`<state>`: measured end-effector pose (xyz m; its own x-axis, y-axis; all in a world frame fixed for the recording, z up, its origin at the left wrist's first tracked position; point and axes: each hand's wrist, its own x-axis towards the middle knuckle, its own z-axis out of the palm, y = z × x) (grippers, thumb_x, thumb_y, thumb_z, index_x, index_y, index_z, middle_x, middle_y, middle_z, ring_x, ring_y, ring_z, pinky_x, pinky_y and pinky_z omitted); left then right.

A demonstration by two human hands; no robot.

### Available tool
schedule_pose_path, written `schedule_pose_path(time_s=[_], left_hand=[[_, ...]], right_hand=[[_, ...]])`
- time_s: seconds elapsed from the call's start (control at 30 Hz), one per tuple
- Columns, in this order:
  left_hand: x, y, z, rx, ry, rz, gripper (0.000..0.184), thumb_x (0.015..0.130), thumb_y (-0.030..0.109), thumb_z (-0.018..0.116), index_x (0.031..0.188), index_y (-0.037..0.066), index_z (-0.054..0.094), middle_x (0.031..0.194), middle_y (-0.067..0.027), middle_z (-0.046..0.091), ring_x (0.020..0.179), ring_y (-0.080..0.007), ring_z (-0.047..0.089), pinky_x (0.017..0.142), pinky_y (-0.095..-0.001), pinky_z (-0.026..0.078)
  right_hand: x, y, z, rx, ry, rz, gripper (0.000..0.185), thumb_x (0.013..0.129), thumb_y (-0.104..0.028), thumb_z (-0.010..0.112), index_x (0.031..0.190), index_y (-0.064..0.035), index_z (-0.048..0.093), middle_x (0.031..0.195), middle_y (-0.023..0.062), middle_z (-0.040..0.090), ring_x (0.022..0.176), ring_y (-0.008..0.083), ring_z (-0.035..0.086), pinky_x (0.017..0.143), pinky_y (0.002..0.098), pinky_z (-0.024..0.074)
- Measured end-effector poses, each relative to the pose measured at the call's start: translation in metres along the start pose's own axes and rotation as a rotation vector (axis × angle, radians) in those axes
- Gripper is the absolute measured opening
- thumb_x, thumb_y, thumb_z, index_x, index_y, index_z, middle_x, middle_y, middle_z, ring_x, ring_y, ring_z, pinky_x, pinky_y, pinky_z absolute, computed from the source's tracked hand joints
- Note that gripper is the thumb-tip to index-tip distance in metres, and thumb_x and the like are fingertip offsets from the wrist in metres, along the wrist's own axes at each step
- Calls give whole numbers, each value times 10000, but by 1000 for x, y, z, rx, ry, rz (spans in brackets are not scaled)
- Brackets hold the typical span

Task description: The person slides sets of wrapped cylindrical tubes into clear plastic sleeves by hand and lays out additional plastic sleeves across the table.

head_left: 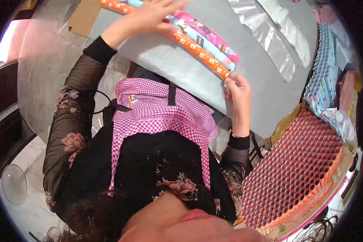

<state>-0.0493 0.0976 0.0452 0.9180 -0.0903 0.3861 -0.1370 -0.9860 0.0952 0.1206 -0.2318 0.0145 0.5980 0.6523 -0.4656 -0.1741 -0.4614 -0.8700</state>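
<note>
Three patterned rolls that look like gift wrap lie side by side across the grey tabletop: a pink roll (205,34), a light blue roll (197,38) and an orange roll (199,50) nearest my body. My left hand (151,16) rests across their middle, fingers stretched out and apart, covering part of them. At their right end, my right hand (238,86) has thumb and fingers pinched together by the tip of the orange roll. A shiny edge of clear plastic shows there, seemingly between the fingertips.
Clear plastic sleeves (266,36) lie on the grey table (270,97) at the upper right. A large stack of orange-wrapped rolls (294,169) stands on the right, with blue-wrapped rolls (324,68) behind it. Brown cardboard (84,16) lies at the upper left.
</note>
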Motion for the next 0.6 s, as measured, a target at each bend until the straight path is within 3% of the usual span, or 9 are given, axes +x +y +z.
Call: schedule_pose_path(time_s=[0.07,0.1,0.13,0.23,0.3,0.43,0.47,0.53,0.6], left_hand=[[-20,-25,0,132,-318,-317,708,855,444,612,1406,46,413,1483,-212,362,1372,-426,320,1072,-614,260],[-32,-42,8,139,-321,-317,708,855,444,612,1406,46,413,1483,-212,362,1372,-426,320,1072,-614,260],[-39,-54,14,15,-80,-186,683,867,418,595,1408,45,411,1479,-214,369,1365,-423,332,1068,-609,265],[-41,-60,19,-116,200,-54,644,890,394,566,1407,40,415,1458,-214,400,1344,-414,362,1050,-597,284],[-37,-49,4,182,-314,-360,620,898,387,558,1397,41,431,1452,-202,415,1331,-409,381,1039,-595,289],[-43,-49,8,194,-307,-324,604,902,398,548,1382,45,450,1448,-188,429,1329,-404,388,1042,-597,281],[-55,-66,31,107,-38,-174,603,901,406,547,1377,48,455,1447,-183,433,1332,-397,389,1042,-596,279],[-47,-61,27,10,227,-17,602,900,413,547,1373,50,461,1445,-178,437,1334,-391,391,1042,-595,277],[-37,-42,2,211,-316,-346,609,897,423,549,1372,51,464,1440,-179,442,1342,-384,386,1045,-597,273]], right_hand=[[0,-1,0,-4,8,21,149,873,-134,648,952,-7,641,670,-22,528,526,59,465,490,216,360],[1,1,0,-14,21,46,144,877,-132,646,957,-12,646,656,-22,525,518,60,461,486,217,356],[5,8,-2,40,6,28,128,885,-125,639,960,-22,653,634,-18,524,505,63,457,472,221,350],[6,12,-6,25,40,28,109,899,-113,631,953,-21,651,638,-13,525,505,67,461,462,225,351],[7,19,-8,115,40,25,98,913,-95,616,954,-16,658,683,12,581,511,70,470,459,224,365],[5,21,-17,122,85,67,109,920,-68,594,958,-2,674,812,58,680,546,71,499,476,212,401],[5,22,-19,122,93,74,114,914,-70,603,950,-1,686,755,25,640,542,57,490,479,203,386],[4,23,-23,125,111,86,118,908,-72,612,943,1,698,697,-8,600,537,43,481,482,195,371],[0,22,-30,6,102,35,129,906,-66,606,952,8,701,702,-8,604,548,40,482,491,197,368]])
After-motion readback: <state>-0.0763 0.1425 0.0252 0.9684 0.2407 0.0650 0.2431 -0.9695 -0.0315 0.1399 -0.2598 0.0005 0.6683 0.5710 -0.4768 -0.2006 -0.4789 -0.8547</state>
